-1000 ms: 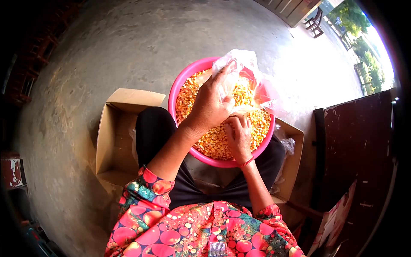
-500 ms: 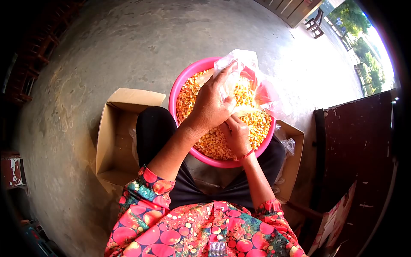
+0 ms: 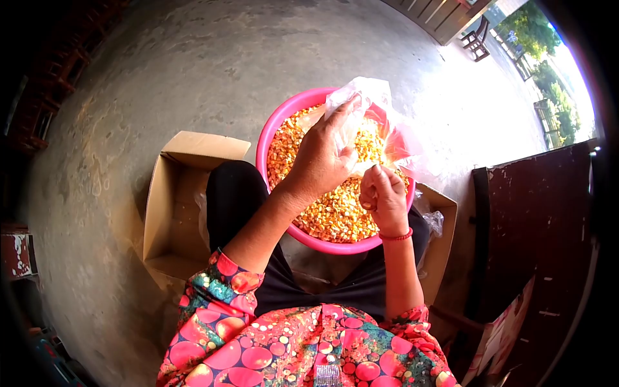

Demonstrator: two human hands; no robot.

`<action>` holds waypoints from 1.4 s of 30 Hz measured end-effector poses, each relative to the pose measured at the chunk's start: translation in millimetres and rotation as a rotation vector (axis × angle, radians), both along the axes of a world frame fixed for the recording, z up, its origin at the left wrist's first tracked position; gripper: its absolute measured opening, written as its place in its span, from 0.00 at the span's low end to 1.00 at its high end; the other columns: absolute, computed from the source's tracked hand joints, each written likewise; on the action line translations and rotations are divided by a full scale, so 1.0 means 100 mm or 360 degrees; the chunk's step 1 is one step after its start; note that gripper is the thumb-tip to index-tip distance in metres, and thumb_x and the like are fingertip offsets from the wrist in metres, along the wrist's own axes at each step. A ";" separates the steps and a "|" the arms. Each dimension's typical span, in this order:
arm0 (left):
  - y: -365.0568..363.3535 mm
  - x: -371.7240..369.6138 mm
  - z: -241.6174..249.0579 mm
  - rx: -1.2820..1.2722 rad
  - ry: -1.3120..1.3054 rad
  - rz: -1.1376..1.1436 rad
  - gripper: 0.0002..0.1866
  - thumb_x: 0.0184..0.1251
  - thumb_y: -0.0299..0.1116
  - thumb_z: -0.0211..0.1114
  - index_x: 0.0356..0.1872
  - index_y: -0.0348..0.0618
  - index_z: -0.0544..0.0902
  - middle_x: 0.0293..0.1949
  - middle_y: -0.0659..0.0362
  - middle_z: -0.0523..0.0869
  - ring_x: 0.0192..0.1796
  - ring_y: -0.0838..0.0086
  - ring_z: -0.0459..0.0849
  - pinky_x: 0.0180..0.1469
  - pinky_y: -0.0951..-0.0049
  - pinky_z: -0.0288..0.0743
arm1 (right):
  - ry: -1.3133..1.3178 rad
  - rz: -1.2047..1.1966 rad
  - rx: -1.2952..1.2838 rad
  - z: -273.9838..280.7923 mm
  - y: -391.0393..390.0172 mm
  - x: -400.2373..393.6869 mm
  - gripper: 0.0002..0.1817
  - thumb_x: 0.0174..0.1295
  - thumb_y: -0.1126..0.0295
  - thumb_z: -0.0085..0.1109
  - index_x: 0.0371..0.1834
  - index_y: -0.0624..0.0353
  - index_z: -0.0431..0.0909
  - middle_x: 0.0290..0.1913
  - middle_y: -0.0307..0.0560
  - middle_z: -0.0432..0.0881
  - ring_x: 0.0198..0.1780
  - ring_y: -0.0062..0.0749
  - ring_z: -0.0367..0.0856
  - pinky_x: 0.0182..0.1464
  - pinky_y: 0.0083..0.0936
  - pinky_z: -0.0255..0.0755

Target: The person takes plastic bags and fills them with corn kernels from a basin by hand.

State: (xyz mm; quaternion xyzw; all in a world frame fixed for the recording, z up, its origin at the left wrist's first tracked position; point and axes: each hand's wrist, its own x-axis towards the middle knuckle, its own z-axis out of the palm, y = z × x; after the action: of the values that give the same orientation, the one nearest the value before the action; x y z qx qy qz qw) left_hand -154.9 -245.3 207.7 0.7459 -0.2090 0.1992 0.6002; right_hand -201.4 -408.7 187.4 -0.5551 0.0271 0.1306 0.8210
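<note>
A clear plastic bag (image 3: 353, 126) is spread over a pink basin (image 3: 263, 145) of yellow corn kernels (image 3: 332, 216). My left hand (image 3: 322, 155) grips the bag near its edge, with the thumb on the near side and the fingers partly hidden by the film. To its right, my right hand (image 3: 385, 198), wearing a red bracelet (image 3: 395, 237), is closed in a pinch at the bag's near edge. The film stretches between the two hands. The bag's far right part drapes over the basin's rim.
An open cardboard box (image 3: 169, 209) stands left of my legs. On the right, another box (image 3: 443, 235) holds crumpled clear plastic (image 3: 433, 222). A dark red wooden piece (image 3: 538, 206) stands farther right, and a chair (image 3: 476, 42) is near the bright doorway.
My right hand has moved right and slightly up, away from my left hand, and its wrist has turned. My left hand and the bag have barely moved.
</note>
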 end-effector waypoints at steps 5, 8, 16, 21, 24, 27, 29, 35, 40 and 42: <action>-0.01 0.00 -0.01 0.0004 -0.0025 -0.0026 0.34 0.47 0.14 0.53 0.62 0.36 0.67 0.59 0.45 0.74 0.64 0.56 0.71 0.65 0.66 0.63 | -0.0067 0.0041 0.0260 0.30 -0.02 0.20 0.17 0.70 0.62 0.47 0.22 0.57 0.68 0.17 0.32 0.60 0.16 0.14 0.54 0.17 0.14 0.47; -0.01 -0.01 0.01 -0.0015 -0.0006 -0.0021 0.34 0.46 0.14 0.53 0.63 0.36 0.66 0.59 0.44 0.74 0.64 0.56 0.71 0.65 0.66 0.64 | -0.0126 -0.0034 0.0347 0.46 -0.01 0.37 0.17 0.70 0.61 0.47 0.22 0.54 0.67 0.17 0.31 0.60 0.16 0.13 0.54 0.16 0.13 0.49; -0.01 -0.02 -0.01 -0.0015 0.0012 -0.0029 0.33 0.46 0.15 0.54 0.61 0.33 0.67 0.58 0.44 0.75 0.63 0.55 0.72 0.64 0.66 0.64 | -0.0552 -0.0252 0.0137 0.52 0.03 0.97 0.15 0.68 0.64 0.50 0.23 0.57 0.71 0.19 0.33 0.67 0.19 0.14 0.62 0.22 0.14 0.57; -0.03 -0.01 -0.04 -0.0013 0.0028 0.0010 0.30 0.47 0.15 0.55 0.58 0.30 0.68 0.56 0.44 0.76 0.61 0.55 0.74 0.63 0.65 0.65 | -0.0793 -0.0189 -0.0201 0.34 0.02 1.02 0.13 0.69 0.66 0.49 0.30 0.62 0.77 0.28 0.41 0.80 0.29 0.20 0.76 0.37 0.17 0.69; -0.03 -0.02 -0.05 -0.0024 0.0015 0.0023 0.29 0.47 0.16 0.56 0.57 0.30 0.69 0.56 0.43 0.77 0.60 0.54 0.74 0.63 0.65 0.66 | -0.0828 -0.0222 -0.0247 0.34 0.06 0.99 0.14 0.70 0.67 0.45 0.33 0.65 0.77 0.30 0.43 0.81 0.33 0.23 0.79 0.40 0.19 0.72; -0.02 -0.04 -0.01 0.0016 0.0031 0.0031 0.30 0.47 0.16 0.57 0.58 0.31 0.69 0.55 0.42 0.76 0.60 0.53 0.74 0.63 0.64 0.66 | -0.0869 -0.0149 -0.0345 0.33 0.05 0.95 0.13 0.71 0.72 0.39 0.44 0.67 0.74 0.34 0.45 0.82 0.38 0.25 0.81 0.44 0.23 0.74; -0.02 -0.03 -0.02 0.0043 0.0013 0.0048 0.30 0.47 0.16 0.57 0.59 0.32 0.68 0.56 0.42 0.76 0.61 0.54 0.73 0.64 0.64 0.65 | -0.0865 -0.0025 -0.0470 0.31 0.00 0.94 0.12 0.70 0.76 0.38 0.50 0.66 0.72 0.39 0.45 0.82 0.43 0.24 0.80 0.46 0.22 0.73; -0.01 0.00 -0.04 0.0041 -0.0010 0.0043 0.32 0.47 0.16 0.54 0.60 0.33 0.67 0.58 0.44 0.75 0.63 0.56 0.71 0.65 0.66 0.63 | -0.0946 -0.0144 -0.0465 0.44 -0.01 0.28 0.12 0.62 0.84 0.46 0.48 0.66 0.72 0.40 0.41 0.78 0.39 0.19 0.75 0.43 0.18 0.70; -0.01 0.00 -0.03 0.0071 -0.0031 0.0056 0.32 0.47 0.15 0.52 0.61 0.33 0.67 0.58 0.45 0.75 0.63 0.56 0.71 0.66 0.66 0.63 | -0.1392 0.0483 -0.1257 0.28 0.02 -0.11 0.14 0.47 0.84 0.59 0.39 0.62 0.78 0.37 0.49 0.79 0.41 0.38 0.78 0.44 0.28 0.71; 0.00 0.00 -0.02 0.0056 0.0003 0.0029 0.33 0.46 0.15 0.52 0.61 0.33 0.67 0.59 0.45 0.74 0.63 0.57 0.71 0.66 0.67 0.63 | -0.1492 0.0674 -0.1471 0.04 0.08 -0.13 0.15 0.49 0.77 0.62 0.43 0.59 0.78 0.44 0.49 0.78 0.48 0.43 0.76 0.49 0.35 0.71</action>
State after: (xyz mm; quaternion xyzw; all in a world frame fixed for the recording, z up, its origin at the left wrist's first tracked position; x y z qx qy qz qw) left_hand -155.3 -245.6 205.3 0.7585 -0.2051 0.2003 0.5853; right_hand -214.2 -400.5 191.6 -0.8392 -0.3868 0.0093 0.3821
